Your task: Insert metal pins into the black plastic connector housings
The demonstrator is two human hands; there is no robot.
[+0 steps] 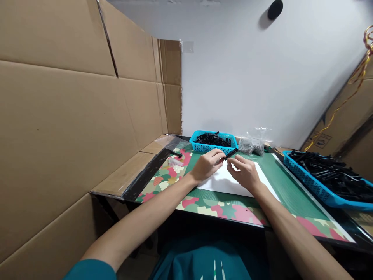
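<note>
Centrally, at the patterned surface (163,179), your left hand (207,166) clamps its grip on the near-left end of a slim black piece (232,153), which slants past the fingertips toward the far right; of your hands, the left is nearer. Beyond, a blue basket (201,147) holds a heap of black parts. To its right, your right hand (245,172) pinches a thin rod (229,165), its grip together above a white sheet (215,182). Farther off sit clear bags (246,145) of small pieces; rightmost, a larger blue basket (313,182) brims with black strips.
</note>
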